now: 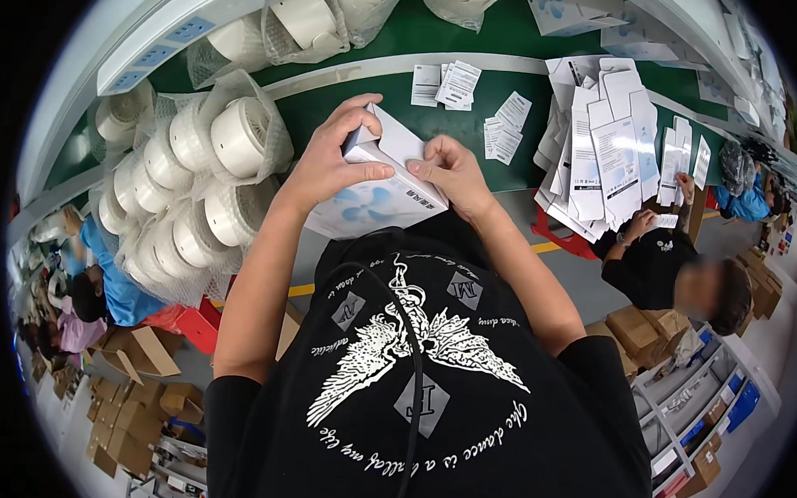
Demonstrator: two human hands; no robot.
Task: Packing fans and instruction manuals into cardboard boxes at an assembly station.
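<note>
Green conveyor belt (403,109) at 12 o'clock. White carton (378,191) centre frame, long axis running 11 to 5 o'clock. Left hand (331,163) clamped on its upper-left end; right hand (454,174) pinching the 3 o'clock edge. Both equally near.

1. A white carton (378,191) with a pale blue fan picture and a dark label strip is gripped at its open end by the left hand (331,163) and right hand (454,174), over the green belt (333,115).
2. Flat, unfolded white cartons (599,151) lie stacked to the right on the belt.
3. Small white leaflets (461,84) with dark print sit scattered behind the carton.
4. White round units in clear mesh bags (199,181) pile up at left.
5. Brown cardboard boxes (130,398) crowd the floor lower left; more (646,332) stand at right.
</note>
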